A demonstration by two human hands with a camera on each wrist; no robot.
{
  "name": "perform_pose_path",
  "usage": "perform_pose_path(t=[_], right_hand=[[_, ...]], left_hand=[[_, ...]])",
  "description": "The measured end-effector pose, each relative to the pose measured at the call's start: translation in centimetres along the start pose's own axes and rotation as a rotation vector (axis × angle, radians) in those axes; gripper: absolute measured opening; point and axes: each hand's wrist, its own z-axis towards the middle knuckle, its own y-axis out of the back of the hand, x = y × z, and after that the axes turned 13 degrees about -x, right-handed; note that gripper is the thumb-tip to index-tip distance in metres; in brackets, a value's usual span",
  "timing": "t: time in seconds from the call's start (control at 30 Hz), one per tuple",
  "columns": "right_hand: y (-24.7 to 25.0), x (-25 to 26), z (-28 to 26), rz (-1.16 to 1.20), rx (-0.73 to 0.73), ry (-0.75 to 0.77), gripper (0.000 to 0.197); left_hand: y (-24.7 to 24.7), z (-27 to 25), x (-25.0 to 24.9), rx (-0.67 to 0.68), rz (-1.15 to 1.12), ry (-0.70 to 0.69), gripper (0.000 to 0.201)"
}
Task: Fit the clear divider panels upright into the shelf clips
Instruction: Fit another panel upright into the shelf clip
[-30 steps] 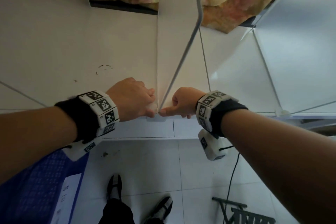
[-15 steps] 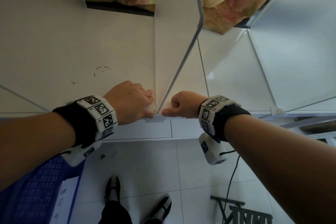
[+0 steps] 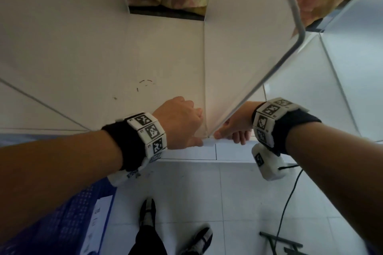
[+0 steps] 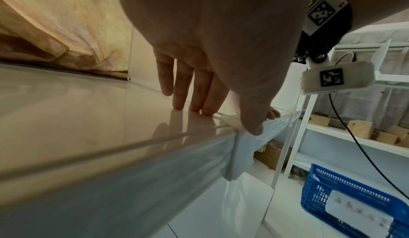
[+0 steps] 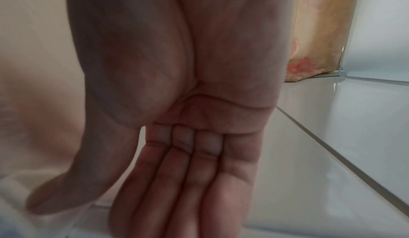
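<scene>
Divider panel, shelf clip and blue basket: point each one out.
divider panel (image 3: 244, 47), head view, on its upright clear face.
shelf clip (image 4: 230, 120), left wrist view, on its top at the shelf edge.
blue basket (image 4: 327, 187), left wrist view, on its slotted side wall.

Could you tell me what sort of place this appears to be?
Probably a stockroom: white metal shelving holding cardboard boxes, a blue plastic crate on the tiled floor.

Divider panel (image 3: 244, 51) top cut off by frame; clip (image 3: 209, 142) mostly hidden btwn hands.
</scene>
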Motion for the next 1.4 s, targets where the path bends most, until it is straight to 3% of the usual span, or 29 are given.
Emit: perform_pose_path(t=[0.13, 0.2, 0.33, 0.6, 1.03, 1.17, 1.23, 1.37, 1.4], right_hand=[[0.1, 0.9, 1.6, -0.003, 0.173, -0.149, 0.050], [0.1, 1.0, 2.0, -0.015, 0.180, -0.178, 0.054], [0.1, 0.5, 2.0, 0.011, 0.180, -0.155, 0.044], [0.3, 0.0, 1.1, 0.001, 0.132, -0.006, 0.036], [-0.6, 0.3, 0.9, -0.002, -0.027, 0.018, 0.054], [-1.0, 0.0, -0.1, 0.018, -0.156, 0.083, 0.057], [-1.1, -0.3, -1.2, 0.008, -0.212, 0.105, 0.053], [-0.4, 1.3, -4.0, 0.023, -0.205, 0.223, 0.025], [-0.2, 2.1, -4.6, 0.059, -0.208, 0.242, 0.028]], left_hand=[[0.9, 1.2, 1.2, 0.043, 0.014, -0.089, 0.063], [0.9, 1.4, 2.1, 0.073, -0.031, -0.109, 0.060], [0.5, 1.3, 3.3, 0.083, -0.195, -0.078, 0.054], [0.2, 1.7, 2.0, 0.118, -0.149, -0.032, 0.056], [-0.1, 1.4, 2.2, 0.147, -0.137, 0.010, 0.055], [-0.2, 1.1, 1.9, 0.146, -0.137, 0.031, 0.054], [-0.2, 0.7, 1.8, 0.142, -0.129, 0.034, 0.053], [0.1, 0.3, 0.7, 0.162, -0.045, 0.039, 0.059], [0.1, 0.3, 0.4, 0.153, -0.040, 0.054, 0.061]])
